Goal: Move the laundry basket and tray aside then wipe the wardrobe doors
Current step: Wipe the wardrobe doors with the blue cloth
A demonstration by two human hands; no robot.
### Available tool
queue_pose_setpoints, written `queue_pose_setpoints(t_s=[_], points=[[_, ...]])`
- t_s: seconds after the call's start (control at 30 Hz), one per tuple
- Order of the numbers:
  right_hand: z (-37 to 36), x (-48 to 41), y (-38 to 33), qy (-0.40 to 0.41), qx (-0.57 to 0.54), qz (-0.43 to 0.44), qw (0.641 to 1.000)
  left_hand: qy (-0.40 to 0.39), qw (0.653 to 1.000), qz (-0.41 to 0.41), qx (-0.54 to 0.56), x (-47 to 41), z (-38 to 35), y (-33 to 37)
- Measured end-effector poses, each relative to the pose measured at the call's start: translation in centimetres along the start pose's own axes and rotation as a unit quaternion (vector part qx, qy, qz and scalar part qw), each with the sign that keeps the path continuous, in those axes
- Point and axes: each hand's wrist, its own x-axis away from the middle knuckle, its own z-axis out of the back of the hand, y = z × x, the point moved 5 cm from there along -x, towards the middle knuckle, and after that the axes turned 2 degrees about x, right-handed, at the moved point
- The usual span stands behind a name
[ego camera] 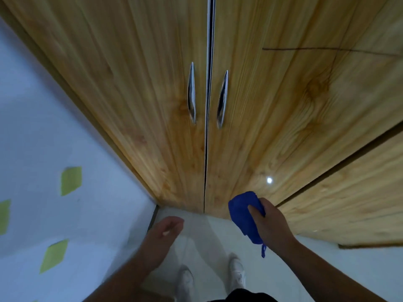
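Dark shorts hem at 6 o'clock, white shoes just beyond on the pale floor.

- Right hand, 5 o'clock: fingers and thumb curled round a crumpled blue cloth, a tail hanging below the wrist. The cloth is at the foot of the right door; cannot tell whether it touches.
- Left hand, 7 o'clock: fingers loosely curled, holding nothing.
- Glossy wood-grain wardrobe doors fill 10 to 3 o'clock, closed, with two curved chrome handles either side of the centre seam.
- Pale wall at 9 o'clock, with green patches.

Progress, as judged: no laundry basket or tray in view and the floor before the doors is free, so clearing looks done. The wiping step is in hand; how much door is left to do cannot be told.
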Motion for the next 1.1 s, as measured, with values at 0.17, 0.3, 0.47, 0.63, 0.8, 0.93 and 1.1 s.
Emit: queue_pose_setpoints(t_s=[0.17, 0.3, 0.47, 0.63, 0.8, 0.93, 1.1], points=[[2.6, 2.1, -8.1, 0.059, -0.09, 0.052, 0.993, -0.02, 0.994, -0.11, -0.002, -1.6, 4.4, 7.9], [6.4, 3.9, -15.5, 0.064, -0.186, 0.099, 0.976, -0.021, 0.971, -0.237, -0.028, -1.8, 7.4, 15.4], [11.2, 5.6, -23.8, 0.079, -0.296, 0.143, 0.941, 0.092, 0.908, -0.394, -0.109, -1.0, 11.3, 24.4], [14.5, 7.8, -30.2, 0.058, -0.35, 0.188, 0.916, 0.183, 0.845, -0.487, -0.127, 0.4, 13.9, 31.7], [16.7, 8.3, -35.8, 0.033, -0.411, 0.226, 0.882, 0.249, 0.791, -0.538, -0.151, 2.0, 15.5, 38.5], [19.2, 9.3, -41.1, 0.027, -0.413, 0.292, 0.863, 0.307, 0.751, -0.564, -0.156, 3.2, 18.1, 43.0], [22.4, 11.1, -48.2, 0.009, -0.422, 0.358, 0.833, 0.411, 0.675, -0.599, -0.129, 4.6, 22.5, 46.6]])
